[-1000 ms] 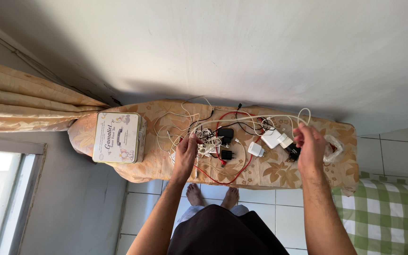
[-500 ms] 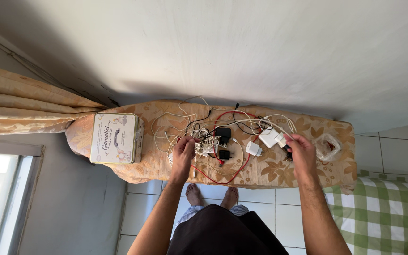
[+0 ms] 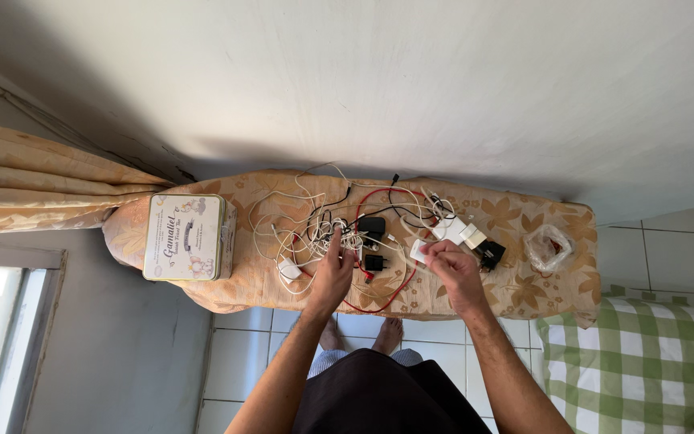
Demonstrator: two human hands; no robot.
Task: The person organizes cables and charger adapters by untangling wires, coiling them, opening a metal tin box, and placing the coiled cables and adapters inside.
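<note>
Narrow cloth-covered table [image 3: 524,281], left hand [image 3: 332,273] spread on cable tangle [image 3: 347,229], right hand [image 3: 453,269] pinching white cable [image 3: 399,245].

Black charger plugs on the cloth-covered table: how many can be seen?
3: one black plug beyond the left hand, a smaller one between both hands, one at the right. The tangled cables may hide more.

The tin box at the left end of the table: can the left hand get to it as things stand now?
Probably yes. The left hand rests on the tangled cables, and only cloth lies between it and the tin box.
</note>
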